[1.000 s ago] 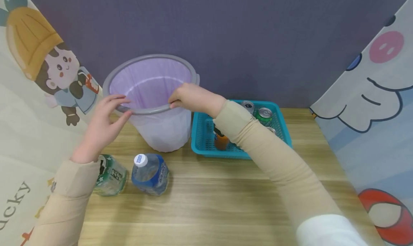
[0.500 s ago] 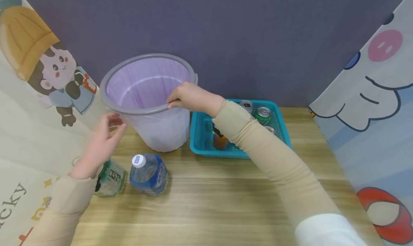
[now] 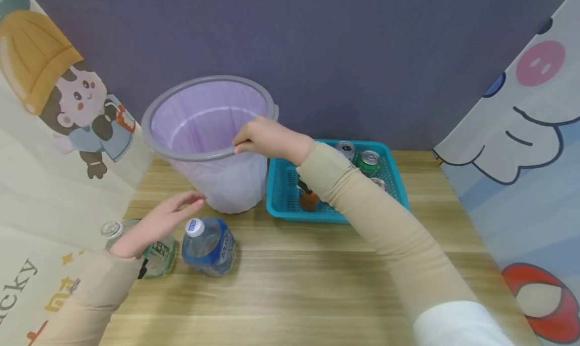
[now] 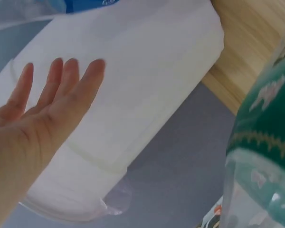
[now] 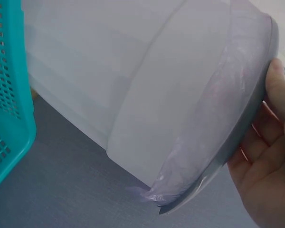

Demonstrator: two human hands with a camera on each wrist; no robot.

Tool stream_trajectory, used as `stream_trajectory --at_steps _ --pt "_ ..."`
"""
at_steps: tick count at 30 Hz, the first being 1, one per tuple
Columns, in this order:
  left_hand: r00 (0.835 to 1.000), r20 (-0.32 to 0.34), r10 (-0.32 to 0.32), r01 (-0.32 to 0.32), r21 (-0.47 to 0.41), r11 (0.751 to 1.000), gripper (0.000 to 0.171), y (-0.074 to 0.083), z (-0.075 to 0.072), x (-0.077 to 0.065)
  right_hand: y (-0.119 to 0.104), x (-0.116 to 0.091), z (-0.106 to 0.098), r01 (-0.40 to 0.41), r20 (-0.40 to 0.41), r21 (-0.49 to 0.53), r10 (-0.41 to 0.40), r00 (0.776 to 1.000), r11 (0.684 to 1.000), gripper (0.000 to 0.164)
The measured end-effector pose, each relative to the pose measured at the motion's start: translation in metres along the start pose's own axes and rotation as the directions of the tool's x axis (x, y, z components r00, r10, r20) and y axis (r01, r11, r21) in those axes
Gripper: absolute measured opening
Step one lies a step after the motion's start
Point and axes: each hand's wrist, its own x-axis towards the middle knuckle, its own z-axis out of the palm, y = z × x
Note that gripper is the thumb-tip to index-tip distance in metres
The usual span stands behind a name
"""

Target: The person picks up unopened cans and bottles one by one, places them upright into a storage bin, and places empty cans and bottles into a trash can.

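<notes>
A white trash bin (image 3: 224, 185) with a grey rim stands at the back left, lined with a purple plastic bag (image 3: 206, 109). My right hand (image 3: 271, 138) pinches the near right part of its rim, thumb and fingers on opposite sides in the right wrist view. Low beside the bin's wall, my left hand (image 3: 165, 217) has loosely bent fingers and holds nothing. Just below that hand is a clear bottle (image 3: 210, 245) with a white cap and blue label. A clear bottle with a green label (image 3: 162, 255) sits under the left wrist, partly hidden by it.
A teal basket (image 3: 281, 212) right of the bin contains several drink cans, such as a green can (image 3: 369, 162), and an orange item (image 3: 309, 199); my right forearm covers part of it. A dark wall (image 3: 362, 59) rises behind, with printed panels at both sides.
My left hand has left the bin's rim, come down and then moved right toward the bin's lower wall and the blue-labelled bottle. My right hand keeps its grip on the rim.
</notes>
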Motion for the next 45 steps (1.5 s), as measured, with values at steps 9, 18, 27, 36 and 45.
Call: stream_trajectory --at_steps 9,18,27,36,45 --pt "0.989 0.146 0.036 -0.052 0.109 0.993 0.061 -0.004 0.010 -0.002 -0.006 0.000 -0.001 -0.023 0.026 0.014 0.023 0.999 1.000 0.029" --pt "0.976 0.201 0.077 -0.110 0.157 0.981 0.077 -0.008 0.011 -0.004 -0.009 0.000 0.001 -0.020 0.016 0.010 0.020 1.000 1.000 0.028" --pt "0.974 0.201 0.106 -0.138 0.154 0.978 0.072 -0.019 0.011 -0.005 -0.009 0.000 0.004 -0.009 0.000 0.020 0.009 1.000 1.000 0.027" --pt "0.982 0.158 0.100 -0.129 0.188 0.974 0.065 -0.018 0.011 -0.008 -0.011 0.001 0.006 -0.015 -0.013 0.021 0.015 1.000 1.000 0.028" --pt "0.978 0.160 0.133 -0.164 0.196 0.967 0.060 -0.017 0.003 -0.012 -0.014 -0.002 0.007 -0.022 -0.022 0.025 0.022 1.000 0.999 0.028"
